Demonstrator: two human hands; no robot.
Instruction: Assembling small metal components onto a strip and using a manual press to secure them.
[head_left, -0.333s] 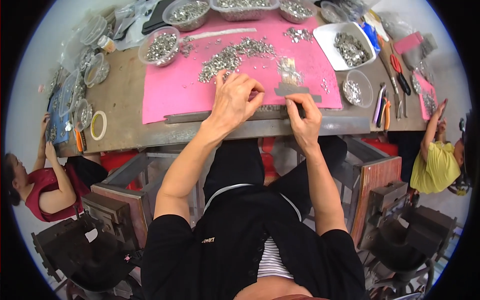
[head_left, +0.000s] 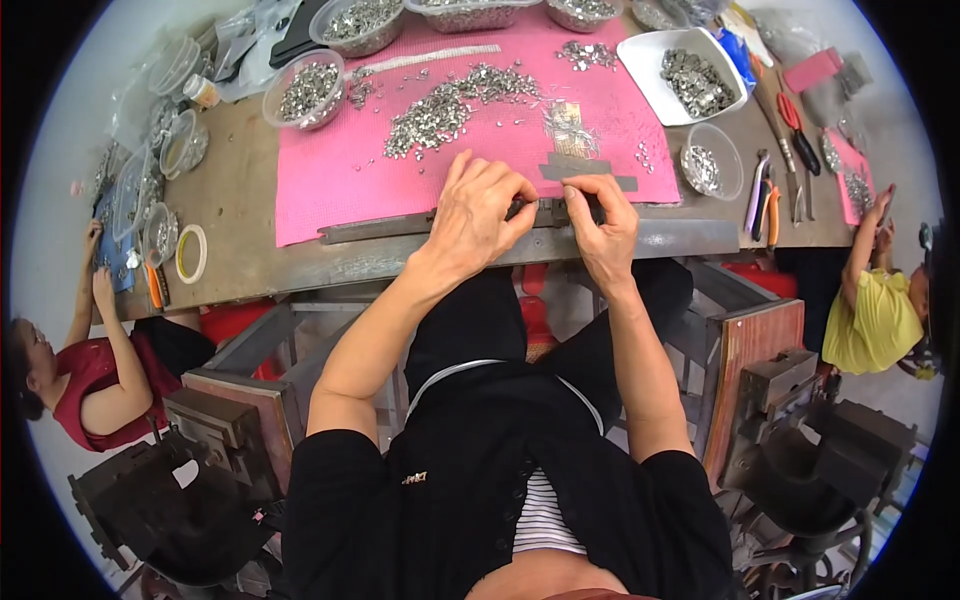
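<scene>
My left hand [head_left: 478, 212] is closed, thumb and forefinger brought together over the dark metal bar [head_left: 385, 230] along the table's front edge. To its right, my right hand [head_left: 603, 228] has its fingers curled in at the same bar. Between the two hands shows a dark metal piece [head_left: 548, 212]. Whatever is pinched in the fingertips is hidden or too small to name. Just beyond the right hand lie grey flat strips [head_left: 575, 170] and a bunch of thin silvery pins [head_left: 570, 128]. A heap of small shiny metal pieces [head_left: 430, 118] spreads on the pink mat [head_left: 320, 190].
Clear tubs of metal pieces, one tub [head_left: 305, 92] at left, line the back. A white tray [head_left: 648, 90] and a small tub [head_left: 712, 162] stand right, beside pliers [head_left: 770, 215]. A tape roll [head_left: 191, 252] lies left. Two other people work at either side.
Both hands have come closer to the metal bar, the left one lowering. The strip of small parts that showed between them is now covered. The whole view has shifted slightly.
</scene>
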